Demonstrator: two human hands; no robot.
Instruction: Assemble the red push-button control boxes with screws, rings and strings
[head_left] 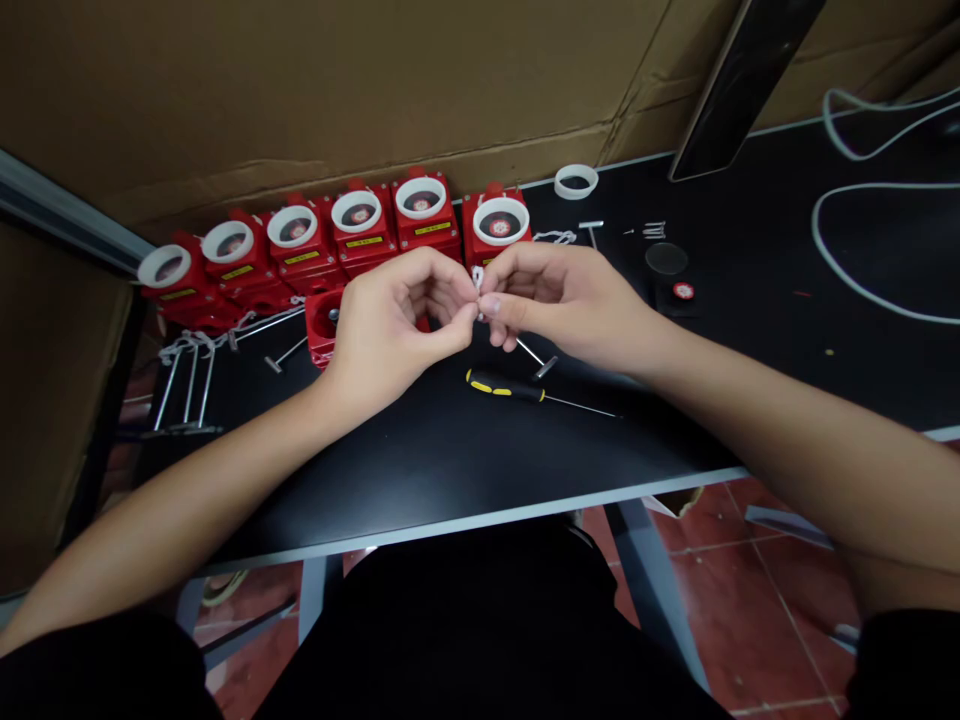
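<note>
With left hand (397, 320) and right hand (559, 300) curled almost closed, pinched a small white chain (478, 277) between meeting fingertips, above the matte black surface (420, 460). Had a thin metal pin (534, 355) slanting beneath the right hand, a black-and-yellow screwdriver (504, 386) lying just below, glossy red boxes (360, 230) with round white rings ranged behind

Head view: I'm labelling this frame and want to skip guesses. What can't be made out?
- Head view, the white piece: mostly covered by the fingers of the left hand and right hand that pinch it.
- Head view, the red box: largely behind the left hand.
- Head view, the yellow labels: too small to read.
- Head view, the white cable: cut off by the right edge.
</note>
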